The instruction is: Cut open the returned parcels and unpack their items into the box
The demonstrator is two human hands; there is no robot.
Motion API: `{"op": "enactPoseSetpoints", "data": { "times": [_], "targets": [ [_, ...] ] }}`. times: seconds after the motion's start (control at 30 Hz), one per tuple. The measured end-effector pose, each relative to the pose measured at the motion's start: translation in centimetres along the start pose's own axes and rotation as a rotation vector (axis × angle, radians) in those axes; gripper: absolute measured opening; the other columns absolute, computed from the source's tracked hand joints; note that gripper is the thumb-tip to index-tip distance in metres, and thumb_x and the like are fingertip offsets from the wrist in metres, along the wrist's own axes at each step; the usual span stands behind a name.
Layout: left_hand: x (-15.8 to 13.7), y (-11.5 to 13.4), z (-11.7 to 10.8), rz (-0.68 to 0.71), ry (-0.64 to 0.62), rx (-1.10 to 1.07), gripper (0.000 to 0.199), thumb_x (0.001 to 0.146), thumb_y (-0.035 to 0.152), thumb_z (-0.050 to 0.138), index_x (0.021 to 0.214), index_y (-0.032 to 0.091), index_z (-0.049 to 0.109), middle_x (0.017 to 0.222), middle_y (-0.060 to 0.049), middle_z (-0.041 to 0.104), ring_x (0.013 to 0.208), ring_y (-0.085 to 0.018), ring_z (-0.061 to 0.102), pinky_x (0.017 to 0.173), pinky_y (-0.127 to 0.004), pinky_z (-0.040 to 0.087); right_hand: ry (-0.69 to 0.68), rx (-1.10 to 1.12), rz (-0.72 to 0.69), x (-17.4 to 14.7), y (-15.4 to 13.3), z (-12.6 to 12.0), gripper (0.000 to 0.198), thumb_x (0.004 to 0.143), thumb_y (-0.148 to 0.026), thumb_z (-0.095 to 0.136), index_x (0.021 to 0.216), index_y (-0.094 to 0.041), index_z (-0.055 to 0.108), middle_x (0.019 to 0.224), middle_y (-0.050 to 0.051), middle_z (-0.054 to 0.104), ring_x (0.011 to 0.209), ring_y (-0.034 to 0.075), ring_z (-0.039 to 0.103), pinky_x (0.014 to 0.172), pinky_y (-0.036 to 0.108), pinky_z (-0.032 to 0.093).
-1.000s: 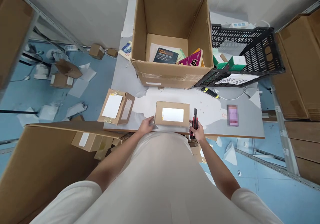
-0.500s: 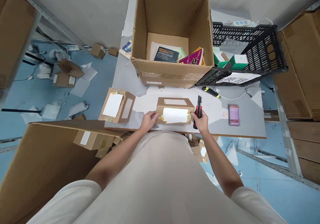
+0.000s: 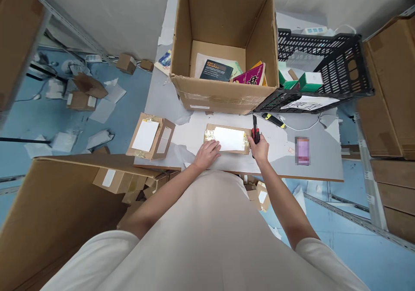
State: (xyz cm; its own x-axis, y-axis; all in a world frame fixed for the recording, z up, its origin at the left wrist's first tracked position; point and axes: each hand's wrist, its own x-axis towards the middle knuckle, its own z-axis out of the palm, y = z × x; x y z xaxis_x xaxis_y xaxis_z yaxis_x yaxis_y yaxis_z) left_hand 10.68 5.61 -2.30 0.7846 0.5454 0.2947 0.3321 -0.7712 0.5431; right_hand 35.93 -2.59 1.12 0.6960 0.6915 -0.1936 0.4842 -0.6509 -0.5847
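A small cardboard box (image 3: 210, 128) lies on the table before me, a white label facing up and shiny tape across both ends. My left hand (image 3: 206, 154) rests on its near left corner, fingers lying over the top, holding nothing. Beside the right end, my right hand (image 3: 259, 147) grips a red and black utility knife (image 3: 256, 134), its dark blade end pointing away from me. The fingertips of that hand touch the box's right end. Farther left on the table stands another taped cardboard box (image 3: 160, 142) with a white label.
A large open carton (image 3: 223, 97) with several books stands at the back. Right of it is a black plastic crate (image 3: 326, 46) with green and white boxes. A yellow and black cutter (image 3: 274, 120) and a blurred pink phone-like item (image 3: 302, 151) lie right. A big carton (image 3: 65, 196) stands lower left.
The box has been tipped so its labelled face lies upward. My left hand has moved from its left end onto its near corner. The knife in my right hand has moved slightly away from me.
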Motion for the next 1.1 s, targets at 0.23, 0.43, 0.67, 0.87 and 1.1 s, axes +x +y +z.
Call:
{"op": "enactPoseSetpoints", "data": {
  "times": [0.23,0.43,0.67,0.87,1.1],
  "targets": [
    [0.4,-1.2,1.2,-0.043,0.008,-0.018,0.026,0.095,0.023,0.042,0.112,0.022,0.062,0.118,-0.011,0.066,0.122,-0.023,0.054,0.101,-0.048,0.046,-0.163,-0.325,-0.476,-0.4,-3.8,-3.2,0.041,0.093,-0.035,0.035,0.126,-0.016,0.049,0.12,0.015,0.059,0.104,0.026,0.057,0.079,0.035,0.045],
    [0.2,-1.5,1.6,-0.031,0.017,-0.036,0.028,0.095,0.023,0.042,0.114,0.021,0.062,0.12,-0.012,0.065,0.124,-0.023,0.053,0.102,-0.05,0.045,-0.625,-0.728,-0.892,0.2,-8.6,-2.7,0.056,0.096,-0.026,0.035,0.149,-0.035,0.02,0.119,0.007,0.063,0.096,0.022,0.064,0.071,0.029,0.044],
    [0.3,-1.8,1.7,-0.013,0.009,-0.013,0.029,0.096,0.025,0.04,0.114,0.02,0.062,0.119,-0.012,0.065,0.123,-0.023,0.054,0.101,-0.05,0.046,-0.689,-0.939,-0.952,0.9,-10.4,-1.2,0.068,0.092,-0.012,0.033,0.151,-0.037,0.009,0.115,0.009,0.062,0.089,0.023,0.066,0.072,0.031,0.043],
    [0.3,-2.0,2.0,-0.01,0.02,0.002,0.028,0.096,0.026,0.041,0.112,0.02,0.063,0.118,-0.012,0.066,0.121,-0.023,0.055,0.1,-0.048,0.047,-0.631,-1.013,-0.93,-0.2,-11.4,-0.5,0.063,0.095,-0.015,0.025,0.152,-0.035,0.007,0.115,0.014,0.061,0.089,0.025,0.066,0.068,0.031,0.043],
    [0.3,-2.1,2.1,-0.044,-0.004,-0.043,0.029,0.096,0.028,0.04,0.114,0.021,0.061,0.119,-0.012,0.064,0.122,-0.022,0.053,0.101,-0.05,0.046,-0.655,-1.024,-0.905,-0.5,-11.1,-0.2,0.065,0.095,-0.014,0.024,0.151,-0.037,0.002,0.117,0.016,0.059,0.089,0.026,0.066,0.072,0.034,0.043]
  ]
}}
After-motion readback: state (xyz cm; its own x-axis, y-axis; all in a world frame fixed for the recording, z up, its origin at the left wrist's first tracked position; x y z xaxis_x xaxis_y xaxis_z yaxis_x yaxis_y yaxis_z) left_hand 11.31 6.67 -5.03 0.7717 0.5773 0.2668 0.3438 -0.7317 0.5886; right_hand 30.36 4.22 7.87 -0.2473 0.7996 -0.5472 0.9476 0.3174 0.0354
